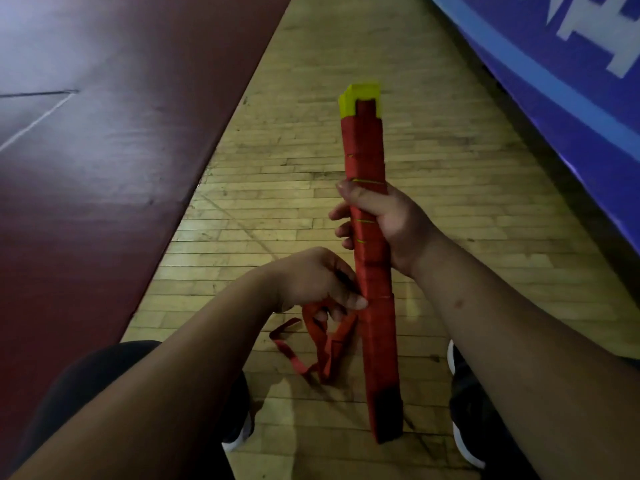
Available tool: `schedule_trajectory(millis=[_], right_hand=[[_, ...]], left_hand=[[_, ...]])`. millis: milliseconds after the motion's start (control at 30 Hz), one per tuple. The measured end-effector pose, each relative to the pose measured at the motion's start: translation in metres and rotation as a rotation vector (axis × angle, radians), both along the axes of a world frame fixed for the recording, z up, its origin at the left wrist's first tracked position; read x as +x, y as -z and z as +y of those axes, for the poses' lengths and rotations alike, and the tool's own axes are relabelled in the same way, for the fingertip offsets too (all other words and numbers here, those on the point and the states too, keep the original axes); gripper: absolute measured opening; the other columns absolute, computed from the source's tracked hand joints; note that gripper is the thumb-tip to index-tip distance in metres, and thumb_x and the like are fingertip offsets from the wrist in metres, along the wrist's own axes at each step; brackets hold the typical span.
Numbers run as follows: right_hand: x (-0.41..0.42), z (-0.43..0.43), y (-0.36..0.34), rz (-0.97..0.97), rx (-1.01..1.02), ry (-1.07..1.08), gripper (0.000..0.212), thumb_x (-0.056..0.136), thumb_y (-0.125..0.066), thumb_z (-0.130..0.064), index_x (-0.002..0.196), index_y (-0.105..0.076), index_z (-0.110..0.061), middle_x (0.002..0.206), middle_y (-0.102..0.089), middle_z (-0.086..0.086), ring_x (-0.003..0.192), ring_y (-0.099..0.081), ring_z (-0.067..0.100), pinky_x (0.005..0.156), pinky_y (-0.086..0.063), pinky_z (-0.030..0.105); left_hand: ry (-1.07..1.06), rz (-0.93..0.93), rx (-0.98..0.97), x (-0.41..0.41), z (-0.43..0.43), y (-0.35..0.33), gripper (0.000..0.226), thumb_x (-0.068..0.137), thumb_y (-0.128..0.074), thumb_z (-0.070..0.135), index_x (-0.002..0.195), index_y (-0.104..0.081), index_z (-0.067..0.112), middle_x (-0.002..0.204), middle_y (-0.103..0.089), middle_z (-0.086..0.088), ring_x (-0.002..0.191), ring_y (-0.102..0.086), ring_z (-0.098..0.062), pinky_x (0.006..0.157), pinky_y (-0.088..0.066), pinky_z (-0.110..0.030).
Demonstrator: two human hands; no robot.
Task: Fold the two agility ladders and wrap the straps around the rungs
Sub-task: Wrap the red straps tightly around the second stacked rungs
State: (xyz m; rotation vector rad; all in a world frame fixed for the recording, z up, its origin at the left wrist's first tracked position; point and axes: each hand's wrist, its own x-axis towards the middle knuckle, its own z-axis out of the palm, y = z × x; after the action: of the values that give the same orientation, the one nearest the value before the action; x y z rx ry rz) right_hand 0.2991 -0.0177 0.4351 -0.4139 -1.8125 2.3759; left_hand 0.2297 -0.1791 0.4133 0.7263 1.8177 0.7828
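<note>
Pinching the loose red strap in left grip, fingers curled, just beside the lower half of the rung bundle. Clutching that strap-wrapped bundle mid-length in right grip, fingers curled round it, over wooden floor, yellow rung ends showing at far end

No text could be read. The blue vinyl banner with a pale blue stripe, along the wooden floor's right edge, bore large white characters, cropped by the frame and blurred beyond reading.
</note>
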Motion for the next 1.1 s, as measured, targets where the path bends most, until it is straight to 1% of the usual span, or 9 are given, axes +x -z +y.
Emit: schedule_trajectory(millis=[133, 333, 500, 633, 800, 867, 967, 1033, 1100], right_hand=[[-0.008, -0.008, 0.016, -0.03, 0.077, 0.166, 0.032, 0.094, -0.085, -0.035, 0.12, -0.074, -0.019, 0.095, -0.081, 0.006, 0.08, -0.075, 0.025, 0.077, -0.06, 0.044], [-0.017, -0.014, 0.03, -0.055, 0.101, 0.338, 0.025, 0.09, -0.088, -0.042, 0.109, -0.078, -0.031, 0.093, -0.082, 0.001, 0.081, -0.079, 0.02, 0.076, -0.06, 0.038], [-0.022, -0.016, 0.035, -0.064, 0.089, 0.432, 0.021, 0.089, -0.089, -0.04, 0.104, -0.076, -0.032, 0.086, -0.08, -0.005, 0.078, -0.078, 0.018, 0.072, -0.059, 0.033], [-0.027, -0.016, 0.043, -0.082, 0.103, 0.472, 0.027, 0.09, -0.089, -0.041, 0.11, -0.074, -0.032, 0.095, -0.081, -0.004, 0.083, -0.079, 0.018, 0.079, -0.065, 0.037], [-0.024, -0.007, 0.038, -0.082, 0.007, 0.383, 0.028, 0.088, -0.088, -0.032, 0.109, -0.078, -0.017, 0.095, -0.078, 0.0, 0.089, -0.078, 0.022, 0.081, -0.061, 0.039], [-0.019, -0.002, 0.029, -0.059, -0.055, 0.288, 0.03, 0.089, -0.085, -0.027, 0.111, -0.077, -0.008, 0.091, -0.073, 0.004, 0.085, -0.073, 0.024, 0.08, -0.056, 0.042], [-0.008, 0.004, 0.013, 0.031, -0.124, 0.07, 0.026, 0.095, -0.076, -0.03, 0.115, -0.07, -0.014, 0.091, -0.067, 0.003, 0.08, -0.066, 0.019, 0.075, -0.054, 0.04], [-0.001, 0.009, 0.004, 0.062, -0.197, -0.029, 0.038, 0.102, -0.07, -0.038, 0.128, -0.065, -0.011, 0.097, -0.068, 0.005, 0.08, -0.065, 0.017, 0.077, -0.054, 0.039], [0.004, 0.013, 0.001, 0.097, -0.306, -0.112, 0.07, 0.095, -0.072, -0.053, 0.146, -0.06, -0.007, 0.104, -0.071, 0.008, 0.078, -0.065, 0.017, 0.076, -0.054, 0.037]], left_hand=[[-0.168, 0.136, -0.071, 0.005, 0.008, 0.014, 0.009, 0.094, -0.082, 0.013, 0.094, -0.082, 0.005, 0.081, -0.078, -0.009, 0.065, -0.07, -0.015, 0.055, -0.056, -0.026], [-0.272, 0.313, -0.168, 0.007, 0.016, 0.023, 0.031, 0.094, -0.083, 0.034, 0.083, -0.081, 0.005, 0.061, -0.073, 0.001, 0.044, -0.06, -0.011, 0.043, -0.047, -0.02], [-0.163, 0.533, -0.24, 0.01, 0.018, 0.034, 0.047, 0.088, -0.081, 0.062, 0.085, -0.08, 0.016, 0.065, -0.077, 0.003, 0.062, -0.075, -0.013, 0.075, -0.067, -0.034], [-0.153, 0.682, -0.261, 0.012, 0.019, 0.038, 0.044, 0.085, -0.08, 0.063, 0.074, -0.073, 0.021, 0.069, -0.073, 0.002, 0.069, -0.072, -0.017, 0.072, -0.065, -0.036], [-0.21, 0.553, -0.128, 0.002, 0.013, 0.028, 0.034, 0.077, -0.087, 0.048, 0.074, -0.073, 0.017, 0.067, -0.072, 0.001, 0.065, -0.07, -0.017, 0.056, -0.051, -0.029], [-0.172, 0.496, -0.089, -0.001, 0.009, 0.019, 0.032, 0.076, -0.089, 0.047, 0.08, -0.077, 0.018, 0.075, -0.077, 0.001, 0.073, -0.074, -0.015, 0.064, -0.059, -0.034], [-0.098, 0.369, 0.004, -0.001, 0.003, 0.003, 0.026, 0.075, -0.089, 0.041, 0.085, -0.081, 0.018, 0.084, -0.079, -0.002, 0.084, -0.075, -0.015, 0.084, -0.064, -0.043], [-0.046, 0.224, 0.082, -0.001, -0.001, -0.007, 0.023, 0.077, -0.089, 0.035, 0.089, -0.082, 0.017, 0.082, -0.078, -0.001, 0.075, -0.07, -0.009, 0.073, -0.061, -0.034], [0.006, 0.113, 0.16, 0.0, -0.004, -0.015, 0.034, 0.075, -0.089, 0.034, 0.093, -0.079, 0.007, 0.076, -0.066, -0.008, 0.058, -0.054, -0.013, 0.054, -0.043, -0.027]])
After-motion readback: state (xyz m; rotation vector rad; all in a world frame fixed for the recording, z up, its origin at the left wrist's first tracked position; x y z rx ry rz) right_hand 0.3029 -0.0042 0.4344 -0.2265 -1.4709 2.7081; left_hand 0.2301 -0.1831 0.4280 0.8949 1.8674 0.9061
